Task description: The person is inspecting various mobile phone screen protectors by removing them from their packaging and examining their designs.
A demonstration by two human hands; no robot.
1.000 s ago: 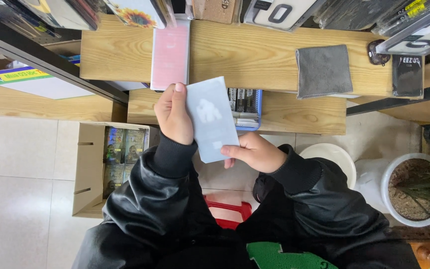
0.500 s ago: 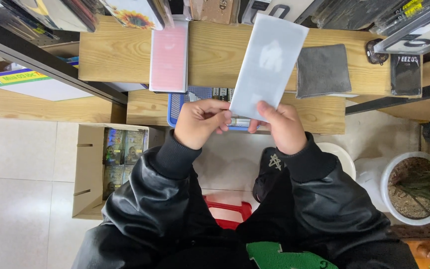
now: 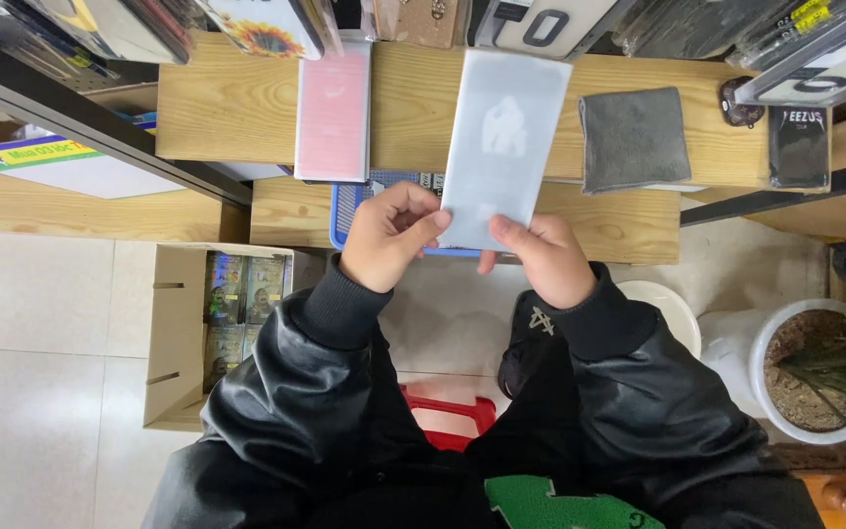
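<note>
I hold a pale grey-blue flat sleeve (image 3: 501,147) upright in front of a wooden shelf (image 3: 227,108). My left hand (image 3: 391,235) pinches its lower left edge. My right hand (image 3: 538,259) grips its lower right corner from below. The sleeve hides most of a blue basket (image 3: 350,211) on the lower shelf. Both arms wear black leather sleeves.
On the shelf lie a pink packet (image 3: 333,116), a grey cloth (image 3: 634,137) and a black packet (image 3: 799,147). A cardboard box (image 3: 183,333) with packets stands on the tiled floor at left. A white pot with a plant (image 3: 805,367) stands at right; a red stool (image 3: 447,421) is beneath me.
The sleeve went from low and near my chest up to in front of the shelf. My right hand shifted to its bottom corner and both hands now hold its lower edge.
</note>
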